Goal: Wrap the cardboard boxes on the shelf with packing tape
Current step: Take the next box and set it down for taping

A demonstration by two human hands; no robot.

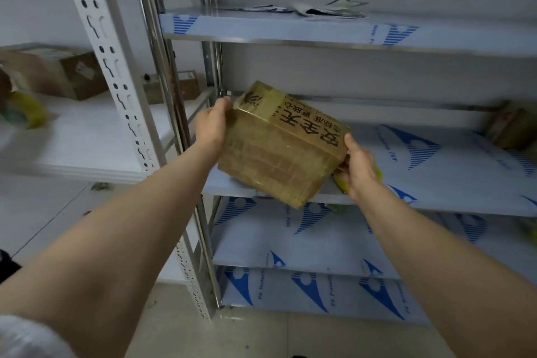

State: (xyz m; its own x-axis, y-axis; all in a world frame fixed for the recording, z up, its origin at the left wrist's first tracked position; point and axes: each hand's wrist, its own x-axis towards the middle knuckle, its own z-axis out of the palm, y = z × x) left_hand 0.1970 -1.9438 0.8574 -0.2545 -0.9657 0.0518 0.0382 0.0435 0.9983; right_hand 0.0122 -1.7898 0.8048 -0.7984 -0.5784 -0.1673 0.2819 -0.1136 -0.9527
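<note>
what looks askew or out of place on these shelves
The tape-wrapped brown cardboard box is tilted, not flat: the left hand and right hand grip its ends, and its lower corner overhangs the front edge of the film-covered metal shelf. Flat packets lie scattered on the shelf above.

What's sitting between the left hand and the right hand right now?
Only the tape-wrapped cardboard box, tilted, with the left hand and right hand holding its ends, as the head view shows.

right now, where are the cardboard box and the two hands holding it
cardboard box (279, 160): head view, on its tape-covered near face
left hand (210, 125): head view, on the back of the hand
right hand (360, 168): head view, on the back of the hand
</note>
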